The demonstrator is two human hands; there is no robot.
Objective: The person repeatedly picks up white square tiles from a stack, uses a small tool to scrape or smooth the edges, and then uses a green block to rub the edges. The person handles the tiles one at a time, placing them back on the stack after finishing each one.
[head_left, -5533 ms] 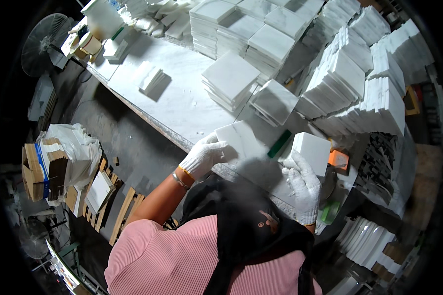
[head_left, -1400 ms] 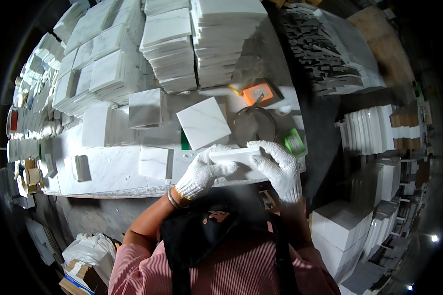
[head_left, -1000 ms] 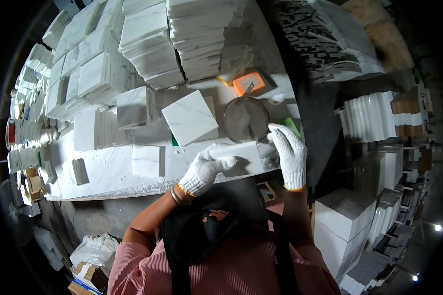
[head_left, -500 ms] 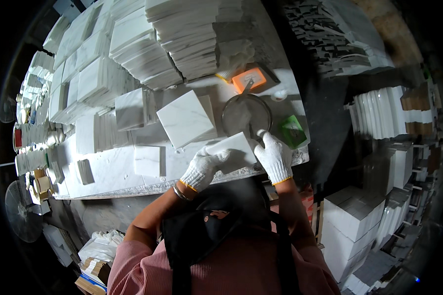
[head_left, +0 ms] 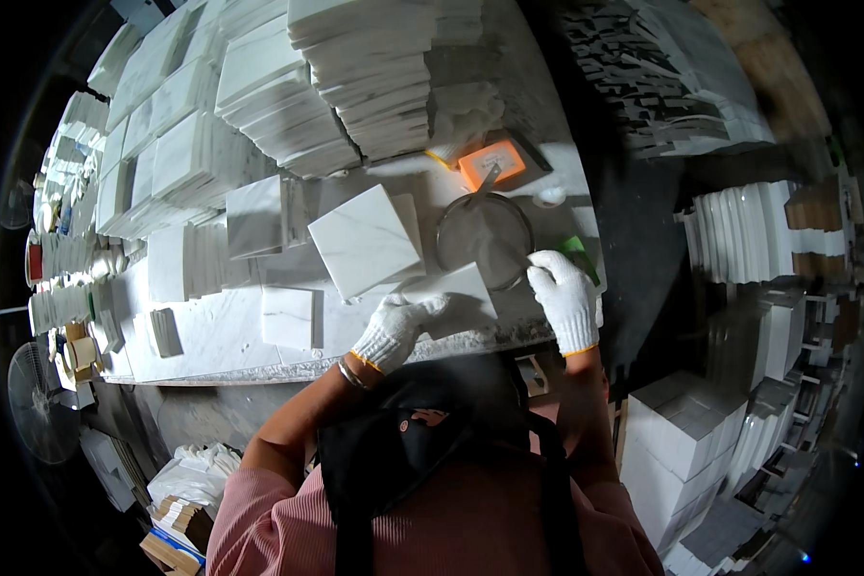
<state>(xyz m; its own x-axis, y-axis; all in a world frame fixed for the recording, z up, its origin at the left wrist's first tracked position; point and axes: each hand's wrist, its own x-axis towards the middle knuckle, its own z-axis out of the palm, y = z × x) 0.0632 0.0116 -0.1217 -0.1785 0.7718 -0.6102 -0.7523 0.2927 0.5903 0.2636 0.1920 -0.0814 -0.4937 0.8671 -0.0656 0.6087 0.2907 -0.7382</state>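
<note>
While the left hand (head_left: 394, 331) steadies a white marble tile (head_left: 451, 296), work appears mid-step.
Left fingers lie flat on it; right hand (head_left: 566, 298), fingers together, rests at three o'clock beside the round pan (head_left: 485, 235).

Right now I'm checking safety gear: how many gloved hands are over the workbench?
2. The left hand in a white glove rests on a white marble tile at the bench's front edge; the right hand, also gloved, is beside the round grey pan. No others visible.
</note>
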